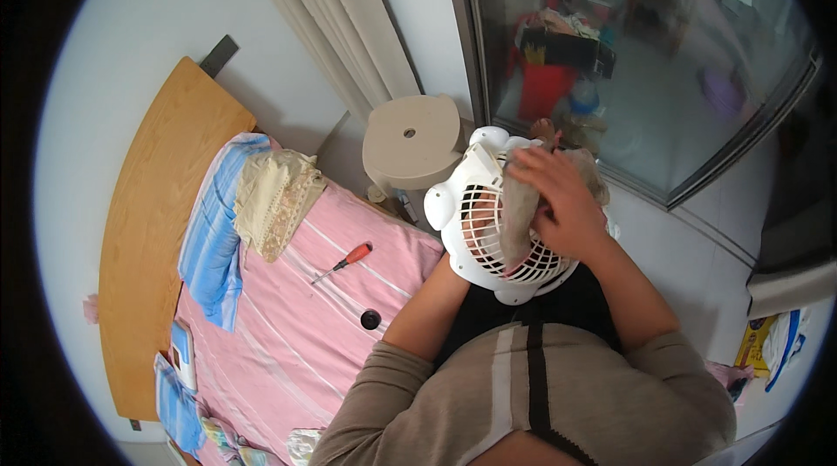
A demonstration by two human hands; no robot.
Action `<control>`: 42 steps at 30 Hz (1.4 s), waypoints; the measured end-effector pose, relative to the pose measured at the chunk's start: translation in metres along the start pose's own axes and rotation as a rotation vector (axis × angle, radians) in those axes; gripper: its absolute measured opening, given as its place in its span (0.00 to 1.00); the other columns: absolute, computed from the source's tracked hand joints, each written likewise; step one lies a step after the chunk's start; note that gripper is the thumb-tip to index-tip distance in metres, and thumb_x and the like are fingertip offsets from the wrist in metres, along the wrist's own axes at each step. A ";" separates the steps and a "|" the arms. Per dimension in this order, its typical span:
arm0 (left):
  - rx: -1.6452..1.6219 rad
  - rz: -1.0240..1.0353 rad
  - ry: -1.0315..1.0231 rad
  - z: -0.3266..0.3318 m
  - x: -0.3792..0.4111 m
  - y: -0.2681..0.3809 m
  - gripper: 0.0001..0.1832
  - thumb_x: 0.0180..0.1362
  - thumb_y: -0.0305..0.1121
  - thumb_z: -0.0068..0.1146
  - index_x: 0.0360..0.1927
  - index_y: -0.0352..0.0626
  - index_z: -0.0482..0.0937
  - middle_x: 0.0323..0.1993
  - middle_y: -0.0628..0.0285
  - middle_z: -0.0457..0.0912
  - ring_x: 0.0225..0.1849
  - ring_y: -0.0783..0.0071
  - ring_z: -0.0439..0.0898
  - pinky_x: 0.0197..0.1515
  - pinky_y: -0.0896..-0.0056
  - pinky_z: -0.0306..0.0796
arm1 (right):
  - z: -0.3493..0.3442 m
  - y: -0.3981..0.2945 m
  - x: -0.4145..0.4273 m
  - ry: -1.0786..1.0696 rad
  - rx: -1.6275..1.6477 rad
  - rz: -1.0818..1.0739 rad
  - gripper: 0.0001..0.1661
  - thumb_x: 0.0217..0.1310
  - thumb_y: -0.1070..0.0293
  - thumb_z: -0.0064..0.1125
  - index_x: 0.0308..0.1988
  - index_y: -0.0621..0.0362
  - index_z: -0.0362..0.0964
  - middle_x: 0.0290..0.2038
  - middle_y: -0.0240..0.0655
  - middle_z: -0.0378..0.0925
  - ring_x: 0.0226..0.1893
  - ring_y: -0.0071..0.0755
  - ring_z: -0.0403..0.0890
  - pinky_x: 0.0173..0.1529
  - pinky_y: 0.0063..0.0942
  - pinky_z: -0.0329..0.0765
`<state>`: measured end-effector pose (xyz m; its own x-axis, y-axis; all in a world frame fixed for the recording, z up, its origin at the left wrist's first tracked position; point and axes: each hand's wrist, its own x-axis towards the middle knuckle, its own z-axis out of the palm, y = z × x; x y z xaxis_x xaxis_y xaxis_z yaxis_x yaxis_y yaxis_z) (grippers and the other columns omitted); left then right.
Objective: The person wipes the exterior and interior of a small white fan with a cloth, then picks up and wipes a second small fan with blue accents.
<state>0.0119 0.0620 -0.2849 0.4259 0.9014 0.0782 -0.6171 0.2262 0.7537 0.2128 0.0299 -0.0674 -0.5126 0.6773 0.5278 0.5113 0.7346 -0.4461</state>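
A white plastic fan guard (pixel 480 250) with a rounded, lobed rim rests over my lap. My left hand (pixel 479 214) is behind its grille, partly seen through the slots, and supports it from the far side. My right hand (pixel 562 194) lies on the front of the grille with a greyish damp-looking cloth (pixel 520 224) under its fingers, pressed to the slats. Part of the cloth hangs beyond the hand. On the pink bed sheet to the left lie a screwdriver (pixel 353 255) with a red and black handle and a small round black cap (pixel 370 319).
A beige plastic stool (pixel 418 145) stands beyond the bed corner. The bed (pixel 294 329) carries blue pillows (pixel 212 257) and a folded beige cloth (pixel 278 198). A framed glass door (pixel 654 139) stands at the upper right, with a red bucket (pixel 546 90) behind it.
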 end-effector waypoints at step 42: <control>0.115 0.153 0.010 0.021 -0.016 0.009 0.27 0.67 0.32 0.47 0.69 0.42 0.60 0.59 0.59 0.74 0.55 0.68 0.77 0.57 0.66 0.75 | 0.047 0.058 -0.129 0.303 0.722 0.609 0.29 0.68 0.71 0.48 0.66 0.61 0.58 0.60 0.37 0.69 0.55 0.27 0.72 0.55 0.24 0.71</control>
<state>0.0136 0.0414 -0.2655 0.3263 0.9256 0.1918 -0.5940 0.0429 0.8033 0.2758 -0.0125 -0.1953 -0.0525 0.9823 0.1800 0.0338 0.1819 -0.9827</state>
